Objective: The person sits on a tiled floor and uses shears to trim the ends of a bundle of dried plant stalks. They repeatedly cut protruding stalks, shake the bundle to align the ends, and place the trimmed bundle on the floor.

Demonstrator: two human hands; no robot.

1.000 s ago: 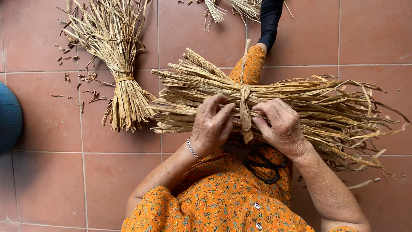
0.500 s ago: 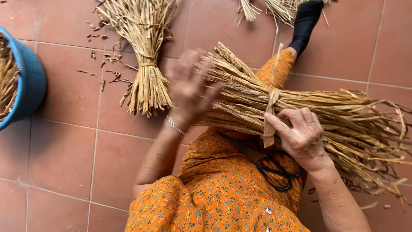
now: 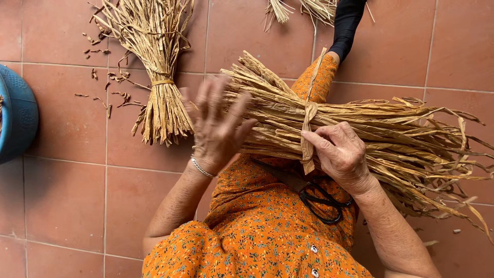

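A big bundle of dry straw-coloured strips [image 3: 391, 128] lies across my lap, bound near its middle by a flat strip tie [image 3: 309, 128]. My right hand [image 3: 339, 154] rests on the bundle and pinches the tie's hanging end. My left hand [image 3: 216, 126] hovers by the bundle's cut end, fingers spread, blurred, holding nothing. A metal bracelet circles its wrist. Black scissors [image 3: 319, 198] lie on my orange flowered dress under the bundle.
A second tied bundle [image 3: 157, 67] lies on the reddish floor tiles to the left, with small scraps around it. A blue basin's rim [image 3: 18, 116] shows at the left edge. More straw [image 3: 303, 7] lies at the top.
My left hand has let go of the tie and moved left to the bundle's cut end, fingers spread. My right hand stays on the tie. The view shifted slightly.
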